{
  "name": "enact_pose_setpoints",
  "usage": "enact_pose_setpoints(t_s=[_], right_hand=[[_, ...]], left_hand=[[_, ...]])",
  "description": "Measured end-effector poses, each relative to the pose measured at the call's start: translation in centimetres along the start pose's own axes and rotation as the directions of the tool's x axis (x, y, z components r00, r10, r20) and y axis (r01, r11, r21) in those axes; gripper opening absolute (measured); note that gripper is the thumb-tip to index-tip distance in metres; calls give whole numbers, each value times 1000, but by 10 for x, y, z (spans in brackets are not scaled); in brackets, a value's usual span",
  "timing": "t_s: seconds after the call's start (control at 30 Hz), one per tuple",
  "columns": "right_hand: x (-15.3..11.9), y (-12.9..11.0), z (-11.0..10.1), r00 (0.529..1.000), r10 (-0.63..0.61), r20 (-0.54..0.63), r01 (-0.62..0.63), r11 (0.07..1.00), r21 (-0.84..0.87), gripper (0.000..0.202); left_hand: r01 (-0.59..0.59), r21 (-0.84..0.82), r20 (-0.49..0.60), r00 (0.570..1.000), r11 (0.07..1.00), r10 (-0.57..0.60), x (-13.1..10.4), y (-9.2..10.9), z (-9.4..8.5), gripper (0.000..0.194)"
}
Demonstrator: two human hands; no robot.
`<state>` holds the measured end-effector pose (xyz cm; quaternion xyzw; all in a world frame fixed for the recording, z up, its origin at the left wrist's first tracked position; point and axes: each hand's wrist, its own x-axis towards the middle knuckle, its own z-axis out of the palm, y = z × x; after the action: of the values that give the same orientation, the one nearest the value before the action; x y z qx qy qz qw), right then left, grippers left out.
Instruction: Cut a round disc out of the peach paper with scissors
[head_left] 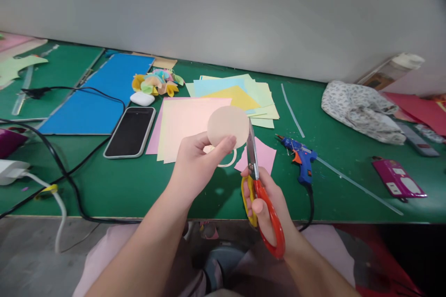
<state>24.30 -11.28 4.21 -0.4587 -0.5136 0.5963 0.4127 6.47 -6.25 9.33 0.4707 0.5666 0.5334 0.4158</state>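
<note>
Head camera, my stock as seen from here: one pale paper disc, at centre, raised over the green table, pinched between thumb and fingers of my left hand. One pair of scissors, red and yellow handles, my right hand curled round them with fingers through the loops; blades point away, beside the disc's right edge. Beneath and near the disc, one curved paper strip; to its right, one pink scrap. Left of centre, layered square sheets, then a dark-screened phone. Farther off, a white case, folded coloured paper pieces and a fanned paper pile. To the right, one blue glue gun, a clear stick extending rightward from its rear.
</note>
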Motion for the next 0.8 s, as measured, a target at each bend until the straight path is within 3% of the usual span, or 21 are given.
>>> enact_pose_setpoints(t_s=[0.47,0.8], right_hand=[[0,0,-1,1000,7,17,-8,999,37,84],[0,1,-2,999,-36,-4,36,997,67,85]], left_hand=[[-25,-37,-72,997,999,22,2,-4,0,23],[-87,31,73,994,996,84,-1,0,-1,27]])
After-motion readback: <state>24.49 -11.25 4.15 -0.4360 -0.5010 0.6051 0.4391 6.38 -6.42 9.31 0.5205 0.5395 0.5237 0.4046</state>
